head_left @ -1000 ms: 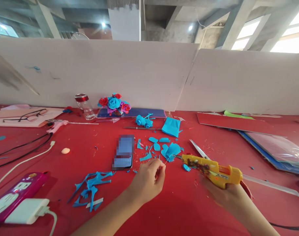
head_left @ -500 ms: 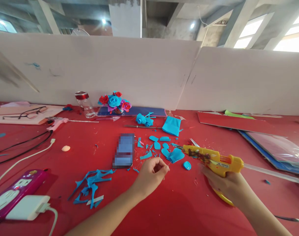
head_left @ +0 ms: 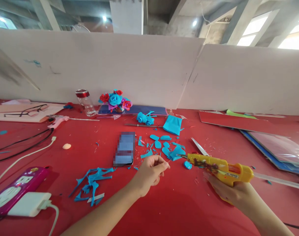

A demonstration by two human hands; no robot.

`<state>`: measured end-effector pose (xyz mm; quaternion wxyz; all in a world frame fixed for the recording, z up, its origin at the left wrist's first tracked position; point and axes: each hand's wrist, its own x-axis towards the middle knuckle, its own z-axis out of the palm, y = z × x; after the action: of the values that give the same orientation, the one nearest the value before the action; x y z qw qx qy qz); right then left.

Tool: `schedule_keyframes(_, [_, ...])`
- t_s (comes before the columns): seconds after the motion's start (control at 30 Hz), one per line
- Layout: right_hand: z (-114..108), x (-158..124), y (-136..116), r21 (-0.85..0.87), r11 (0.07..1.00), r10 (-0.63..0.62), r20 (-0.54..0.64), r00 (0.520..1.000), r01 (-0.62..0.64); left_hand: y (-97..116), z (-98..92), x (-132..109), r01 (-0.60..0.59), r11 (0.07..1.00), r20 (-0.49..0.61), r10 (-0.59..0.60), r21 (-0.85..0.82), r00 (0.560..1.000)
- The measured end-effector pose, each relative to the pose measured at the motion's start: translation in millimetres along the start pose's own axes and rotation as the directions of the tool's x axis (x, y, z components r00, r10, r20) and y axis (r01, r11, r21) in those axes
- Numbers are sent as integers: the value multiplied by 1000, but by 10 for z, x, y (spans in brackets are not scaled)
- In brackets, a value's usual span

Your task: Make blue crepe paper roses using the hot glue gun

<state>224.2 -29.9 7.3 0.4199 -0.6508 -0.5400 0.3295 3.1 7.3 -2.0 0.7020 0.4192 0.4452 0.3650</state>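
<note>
My left hand (head_left: 151,172) is closed in a pinch above the middle of the table. A thin sliver shows at its fingertips, too small to name. My right hand (head_left: 229,186) is wrapped round a yellow hot glue gun (head_left: 220,167), whose nozzle points left toward the pinched fingers. A clear glue stick (head_left: 277,178) juts from the gun's back end. Beneath the gun lie scissors (head_left: 199,146), partly hidden by it and by the hand. Cut blue paper petals (head_left: 177,153) are scattered just beyond my left hand, and one curled blue petal (head_left: 188,165) lies below the nozzle.
Blue paper scraps (head_left: 92,183), a phone (head_left: 124,149) and a magenta power strip (head_left: 19,191) lie to the left. Farther back are a pink glue gun (head_left: 58,121), a glass bottle (head_left: 86,103), paper flowers (head_left: 115,100) and folded blue paper (head_left: 172,124). Folders (head_left: 274,147) lie right.
My right hand has moved the glue gun a little to the right and down, uncovering more of the scissors' blades. My left hand stays pinched in nearly the same place.
</note>
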Motion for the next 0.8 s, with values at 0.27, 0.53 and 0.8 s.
schedule_keyframes(0.27, [28, -30, 95, -69, 995, 77, -10, 997, -77, 5, -31, 2, -18, 998, 13, 19, -57, 1000])
schedule_keyframes(0.53, [51, 15, 157, -179, 984, 29, 37, 999, -22, -43, -25, -3, -89, 995, 24, 88, 49, 996])
schedule_keyframes(0.8, [89, -7, 123, -136, 990, 25, 34, 999, -20, -17, -3, -61, -252, 890, -7, 275, 380, 961])
